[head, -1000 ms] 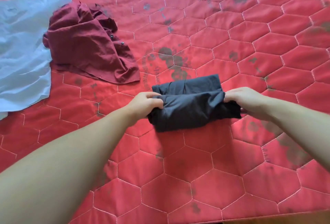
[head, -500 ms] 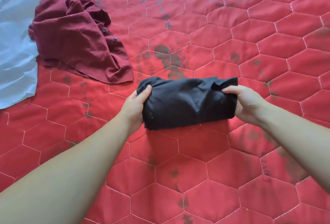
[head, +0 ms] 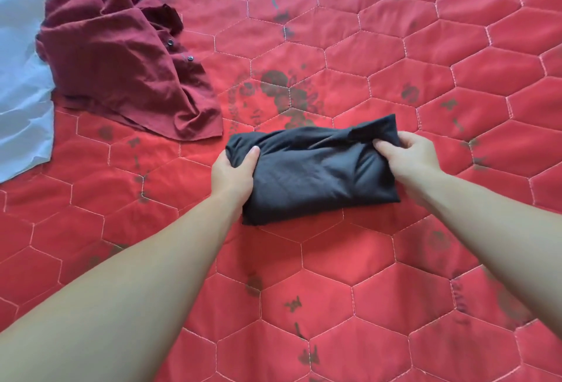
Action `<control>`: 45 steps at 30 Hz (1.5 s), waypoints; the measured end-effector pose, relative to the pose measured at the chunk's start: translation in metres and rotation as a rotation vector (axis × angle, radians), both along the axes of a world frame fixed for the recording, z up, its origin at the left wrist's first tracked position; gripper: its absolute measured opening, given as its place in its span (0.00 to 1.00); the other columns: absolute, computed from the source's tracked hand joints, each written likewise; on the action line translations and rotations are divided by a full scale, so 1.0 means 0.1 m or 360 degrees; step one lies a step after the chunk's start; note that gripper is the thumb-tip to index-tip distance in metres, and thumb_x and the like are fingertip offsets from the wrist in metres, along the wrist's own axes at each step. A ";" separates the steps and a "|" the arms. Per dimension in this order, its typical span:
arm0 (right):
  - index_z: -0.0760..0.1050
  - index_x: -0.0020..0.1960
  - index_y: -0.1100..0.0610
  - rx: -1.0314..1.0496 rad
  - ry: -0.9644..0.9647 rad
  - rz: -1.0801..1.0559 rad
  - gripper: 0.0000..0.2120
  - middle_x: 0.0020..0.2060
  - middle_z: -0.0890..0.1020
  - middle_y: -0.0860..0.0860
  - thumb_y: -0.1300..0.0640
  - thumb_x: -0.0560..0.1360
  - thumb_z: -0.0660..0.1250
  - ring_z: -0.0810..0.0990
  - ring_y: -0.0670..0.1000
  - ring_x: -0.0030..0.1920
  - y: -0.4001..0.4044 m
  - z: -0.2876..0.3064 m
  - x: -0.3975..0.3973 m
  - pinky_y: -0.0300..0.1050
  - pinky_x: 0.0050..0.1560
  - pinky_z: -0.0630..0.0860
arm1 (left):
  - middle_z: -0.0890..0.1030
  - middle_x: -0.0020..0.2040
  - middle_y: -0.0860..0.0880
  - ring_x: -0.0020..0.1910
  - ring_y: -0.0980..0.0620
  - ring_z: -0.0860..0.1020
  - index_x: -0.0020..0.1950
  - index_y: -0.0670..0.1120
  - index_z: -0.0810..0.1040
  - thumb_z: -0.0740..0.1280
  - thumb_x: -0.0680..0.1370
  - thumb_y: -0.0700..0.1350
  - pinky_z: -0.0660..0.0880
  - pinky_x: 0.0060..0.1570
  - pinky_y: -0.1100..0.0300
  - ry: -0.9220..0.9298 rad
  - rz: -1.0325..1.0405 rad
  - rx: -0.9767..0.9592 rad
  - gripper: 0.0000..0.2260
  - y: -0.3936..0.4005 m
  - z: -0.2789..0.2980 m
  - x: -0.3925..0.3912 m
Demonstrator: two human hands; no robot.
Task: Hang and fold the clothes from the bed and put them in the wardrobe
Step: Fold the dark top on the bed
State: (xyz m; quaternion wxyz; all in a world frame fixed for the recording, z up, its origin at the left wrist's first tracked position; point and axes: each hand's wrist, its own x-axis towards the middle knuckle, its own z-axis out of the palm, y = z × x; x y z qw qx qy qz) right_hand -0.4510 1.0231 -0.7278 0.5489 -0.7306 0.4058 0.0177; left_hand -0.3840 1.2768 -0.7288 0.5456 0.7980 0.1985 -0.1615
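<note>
While it lies on the red hexagon-quilted bed (head: 395,275), L hand (head: 232,176) & R hand (head: 409,158) grip the folded dark grey cloth bundle (head: 316,173) at opp. ends.

Both bare forearms reach forward from the bottom corners, converging toward mid-frame, wrists roughly straight. Left hand (head: 232,173) grips the left end of the folded dark garment (head: 319,174): thumb on top pointing up-right, other fingers wrapped underneath and hidden. Right hand (head: 409,158) grips the right end, back of hand up, fingers curled inward and pinching a bunch of fabric at the upper right corner.
</note>
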 end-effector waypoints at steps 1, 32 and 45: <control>0.80 0.44 0.54 -0.0043 0.0031 0.0032 0.03 0.41 0.83 0.50 0.57 0.76 0.68 0.79 0.47 0.42 -0.02 -0.04 0.02 0.41 0.41 0.73 | 0.81 0.47 0.57 0.49 0.56 0.80 0.55 0.49 0.78 0.69 0.78 0.50 0.74 0.54 0.62 -0.0001 0.0009 0.0082 0.09 -0.03 -0.02 0.01; 0.74 0.37 0.54 -0.0120 0.0500 0.0273 0.25 0.30 0.81 0.48 0.30 0.68 0.64 0.81 0.53 0.36 1.00 0.01 -0.81 0.50 0.43 0.77 | 0.78 0.61 0.45 0.61 0.41 0.77 0.63 0.48 0.68 0.59 0.62 0.80 0.74 0.57 0.48 0.0398 -0.1317 0.1134 0.43 0.07 0.11 -0.20; 0.78 0.57 0.56 0.0985 0.0010 0.0368 0.16 0.52 0.85 0.53 0.62 0.71 0.74 0.85 0.52 0.51 0.94 0.66 -0.48 0.47 0.52 0.80 | 0.82 0.59 0.43 0.59 0.44 0.81 0.62 0.44 0.81 0.65 0.74 0.63 0.71 0.67 0.48 0.1118 -0.0130 -0.1087 0.27 0.12 0.46 -0.62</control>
